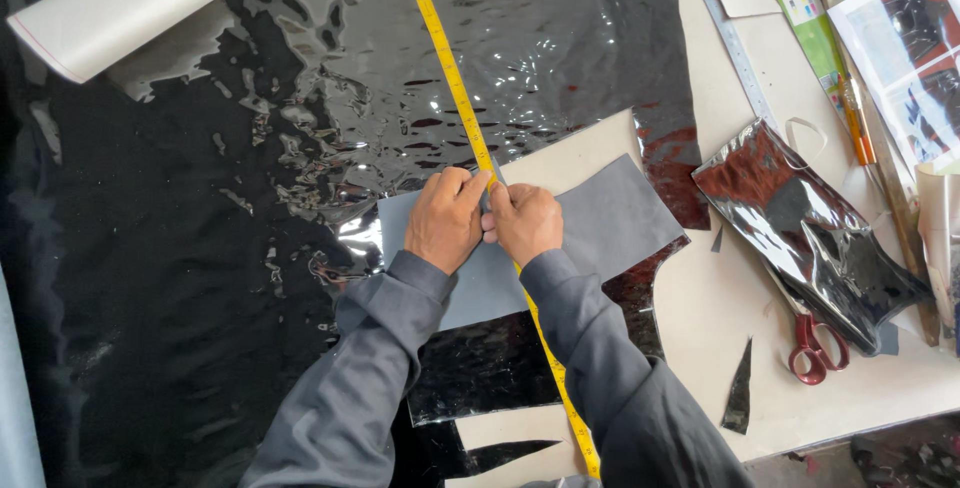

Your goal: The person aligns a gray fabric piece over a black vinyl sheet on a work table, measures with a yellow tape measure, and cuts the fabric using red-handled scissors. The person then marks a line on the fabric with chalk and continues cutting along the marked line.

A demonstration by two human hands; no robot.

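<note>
Scissors (818, 348) lie right of hands (485, 218) pinching tape (450, 73).

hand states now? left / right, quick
Left hand: closed, pinching the yellow tape measure against the grey piece.
Right hand: closed on the same tape.

**One head-worn view, looking steeply down**

A single camera is sitting on the person's head and looking almost straight down onto the worktable (720, 348). It is hanging close, with both sleeves entering from the bottom edge and the hands lying near the middle. The table's near edge is showing at lower right.
</note>
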